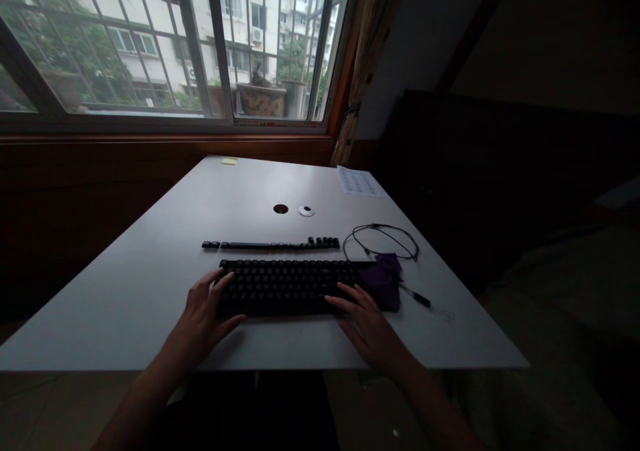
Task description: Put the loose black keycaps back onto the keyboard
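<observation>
A black keyboard [283, 288] lies flat on the white table, most of its keys in place. At its left end is my left hand [204, 308], fingers apart over the corner and thumb along the front edge. My right hand [365, 318] rests with spread fingers on the keys towards the right end. Behind the keyboard, a row of loose black keycaps [285, 246] includes a long spacebar [245, 246]. A purple cloth [384, 281] covers the keyboard's right end. Right of the cloth lies a thin tool with a black handle [421, 299] and a wire end.
A black cable [383, 226] lies coiled at the back right of the keyboard. Farther back on the table [150, 264] are a round hole [281, 209], its white cover [307, 211], a printed sheet [361, 182] and a yellow note [229, 161]. A barred window stands beyond.
</observation>
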Demonstrator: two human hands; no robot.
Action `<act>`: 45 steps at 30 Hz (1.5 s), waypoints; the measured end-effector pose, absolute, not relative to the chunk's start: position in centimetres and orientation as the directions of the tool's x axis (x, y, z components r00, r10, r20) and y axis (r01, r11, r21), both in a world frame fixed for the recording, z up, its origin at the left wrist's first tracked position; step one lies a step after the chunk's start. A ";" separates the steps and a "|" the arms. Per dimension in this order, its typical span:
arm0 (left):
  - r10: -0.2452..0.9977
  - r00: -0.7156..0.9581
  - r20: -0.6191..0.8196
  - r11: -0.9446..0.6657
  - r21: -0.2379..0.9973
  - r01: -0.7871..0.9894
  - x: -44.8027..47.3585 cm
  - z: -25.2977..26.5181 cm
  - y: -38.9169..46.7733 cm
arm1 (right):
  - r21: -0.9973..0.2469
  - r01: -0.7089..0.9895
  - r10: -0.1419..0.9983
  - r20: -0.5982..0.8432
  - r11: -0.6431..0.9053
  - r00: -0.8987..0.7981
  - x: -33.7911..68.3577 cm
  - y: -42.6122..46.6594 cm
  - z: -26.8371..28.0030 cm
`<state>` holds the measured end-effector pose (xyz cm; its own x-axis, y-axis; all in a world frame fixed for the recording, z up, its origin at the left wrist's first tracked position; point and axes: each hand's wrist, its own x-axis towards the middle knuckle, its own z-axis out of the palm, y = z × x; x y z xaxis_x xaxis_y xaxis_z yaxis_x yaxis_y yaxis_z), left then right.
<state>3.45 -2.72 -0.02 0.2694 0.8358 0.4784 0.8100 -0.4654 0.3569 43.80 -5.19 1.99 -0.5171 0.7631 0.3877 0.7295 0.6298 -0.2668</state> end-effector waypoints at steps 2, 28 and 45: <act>0.851 0.293 0.435 -0.475 0.403 0.782 2.9 -0.5 -2.8 | -0.262 0.714 0.743 0.420 0.650 -0.522 43.9 -5.2 1.9; 0.862 0.250 0.442 -0.446 0.426 0.787 3.3 -0.8 -2.9 | -0.242 0.742 0.760 0.404 0.626 -0.509 44.0 -5.0 1.4; 0.861 0.262 0.435 -0.451 0.418 0.789 3.2 -0.9 -2.8 | -0.249 0.955 0.814 0.580 0.160 0.015 49.7 -1.2 0.5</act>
<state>3.21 -2.75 -0.86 0.2616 0.8613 0.4355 0.7886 -0.4509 0.4181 49.66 -1.23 0.51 0.0148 0.8142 0.5803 0.9552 0.1601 -0.2489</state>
